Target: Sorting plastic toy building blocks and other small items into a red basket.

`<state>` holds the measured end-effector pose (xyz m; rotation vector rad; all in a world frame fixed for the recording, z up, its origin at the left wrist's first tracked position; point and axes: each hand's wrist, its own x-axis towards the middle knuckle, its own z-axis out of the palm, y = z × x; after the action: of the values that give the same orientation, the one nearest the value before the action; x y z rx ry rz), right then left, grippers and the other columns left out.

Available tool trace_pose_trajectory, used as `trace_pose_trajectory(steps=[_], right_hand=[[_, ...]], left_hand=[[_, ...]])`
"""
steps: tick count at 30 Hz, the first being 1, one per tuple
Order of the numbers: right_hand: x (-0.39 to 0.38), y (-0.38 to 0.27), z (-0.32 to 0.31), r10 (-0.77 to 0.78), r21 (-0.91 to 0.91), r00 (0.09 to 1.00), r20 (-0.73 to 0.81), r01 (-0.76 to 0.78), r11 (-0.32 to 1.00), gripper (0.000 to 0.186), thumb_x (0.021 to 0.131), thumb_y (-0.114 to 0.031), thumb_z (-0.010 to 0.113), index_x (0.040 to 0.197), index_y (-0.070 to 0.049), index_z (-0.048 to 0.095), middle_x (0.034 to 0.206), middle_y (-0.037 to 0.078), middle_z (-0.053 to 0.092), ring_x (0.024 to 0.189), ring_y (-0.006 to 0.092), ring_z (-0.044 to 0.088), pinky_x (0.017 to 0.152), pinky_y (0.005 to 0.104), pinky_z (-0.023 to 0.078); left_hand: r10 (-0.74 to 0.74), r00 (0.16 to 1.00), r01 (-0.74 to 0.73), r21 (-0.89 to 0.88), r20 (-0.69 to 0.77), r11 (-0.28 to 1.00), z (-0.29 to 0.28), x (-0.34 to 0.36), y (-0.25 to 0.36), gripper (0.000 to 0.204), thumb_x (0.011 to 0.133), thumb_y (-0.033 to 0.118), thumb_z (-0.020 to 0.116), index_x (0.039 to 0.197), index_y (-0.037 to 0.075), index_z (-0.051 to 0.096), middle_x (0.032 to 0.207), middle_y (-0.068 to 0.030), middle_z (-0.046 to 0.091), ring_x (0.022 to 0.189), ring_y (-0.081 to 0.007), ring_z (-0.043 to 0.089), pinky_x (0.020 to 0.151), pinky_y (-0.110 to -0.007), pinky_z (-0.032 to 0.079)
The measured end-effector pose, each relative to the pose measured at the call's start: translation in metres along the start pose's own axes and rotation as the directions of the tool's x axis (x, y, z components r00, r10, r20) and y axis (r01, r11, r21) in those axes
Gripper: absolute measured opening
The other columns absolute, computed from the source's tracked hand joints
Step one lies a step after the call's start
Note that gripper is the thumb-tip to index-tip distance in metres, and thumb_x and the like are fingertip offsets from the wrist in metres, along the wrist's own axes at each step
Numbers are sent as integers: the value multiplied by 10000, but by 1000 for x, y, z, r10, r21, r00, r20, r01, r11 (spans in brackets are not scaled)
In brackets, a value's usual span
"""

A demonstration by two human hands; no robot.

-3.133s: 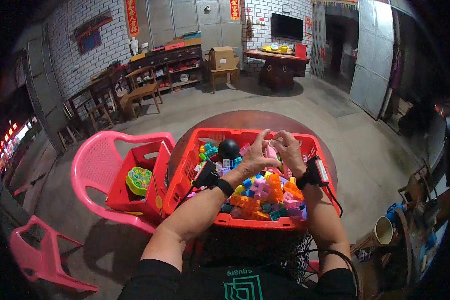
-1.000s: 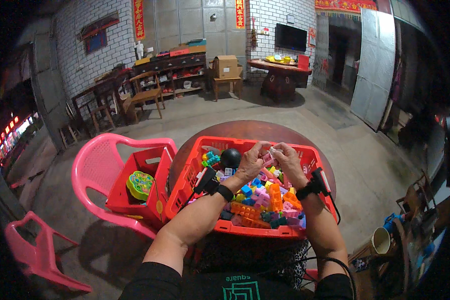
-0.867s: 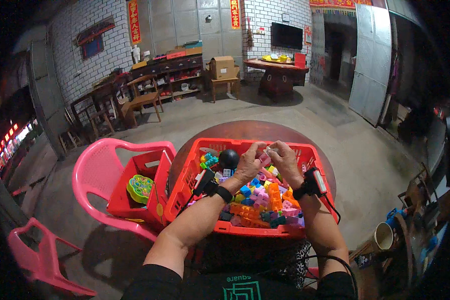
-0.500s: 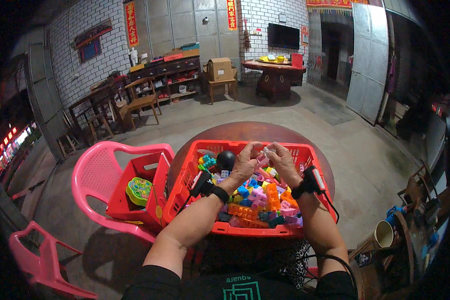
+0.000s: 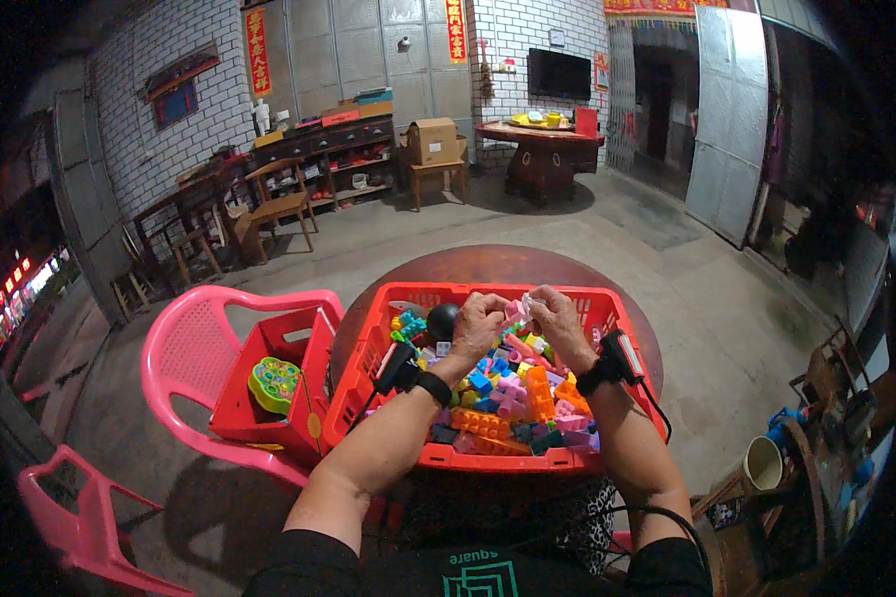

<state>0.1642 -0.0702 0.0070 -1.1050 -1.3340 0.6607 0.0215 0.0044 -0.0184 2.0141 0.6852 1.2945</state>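
Over a red plastic basket (image 5: 448, 455) heaped with colourful toy building blocks (image 5: 508, 393), both my hands meet near the far side. Between the fingertips sits a small pale pink block (image 5: 515, 313). My left hand (image 5: 478, 323) pinches it from the left, fingers closed. From the other side, my right hand (image 5: 560, 320) is closed on its whitish end; whether that end is a separate piece I cannot tell. A black ball (image 5: 442, 322) lies in the basket beside my left hand. Orange, blue, yellow and purple blocks lie below my hands.
The basket stands on a round brown table (image 5: 488, 263). To its left, a pink plastic chair (image 5: 184, 343) holds a red box (image 5: 254, 423) with a green flower-shaped toy (image 5: 274, 386). A second pink chair (image 5: 75, 517) stands nearer. Wooden furniture and a pale bucket (image 5: 764, 464) are at right.
My hands have drawn slightly apart, the left one tilting outward, so the pink block between them shows more. The whole view has shifted slightly.
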Motion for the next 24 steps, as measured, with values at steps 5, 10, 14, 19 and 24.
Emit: trace_pose_trajectory(steps=[5,10,14,19,24], right_hand=[[0,7,-3,12,-41,995,-96,-16,999,120,858,-143,530,902,-31,536,706,28,531,573,84,500,496,214,415],[1,5,15,-201,-174,972,-119,179,968,152,816,-119,559,921,-10,544,740,67,542,648,137,557,559,250,470],[3,19,5,-246,-215,951,-186,205,955,185,769,-111,596,903,12,565,806,132,564,754,217,596,624,302,492],[-3,7,14,-226,-306,964,-136,176,936,166,766,-119,607,867,10,578,806,145,586,737,224,603,634,324,486],[-7,-3,21,-176,-240,977,-117,145,960,206,779,-165,625,840,24,571,781,150,617,706,217,622,608,321,482]], left_hand=[[-285,958,250,-448,-12,859,-4,6,21,167,772,5,511,912,22,601,804,-60,627,746,-140,602,666,-269,479],[-161,985,171,-300,60,938,-3,0,4,159,756,-10,494,894,23,567,802,-59,627,734,-123,601,656,-254,487],[-260,948,308,-321,184,895,3,-3,18,177,753,-16,483,921,13,530,816,-84,608,699,-160,612,565,-301,524],[-285,942,335,-451,177,828,-5,-3,20,132,825,20,476,954,41,490,854,-60,583,681,-145,597,553,-278,504],[-321,945,311,-489,66,815,-6,-3,19,144,832,2,443,966,37,483,875,-79,578,707,-173,606,594,-291,518]])
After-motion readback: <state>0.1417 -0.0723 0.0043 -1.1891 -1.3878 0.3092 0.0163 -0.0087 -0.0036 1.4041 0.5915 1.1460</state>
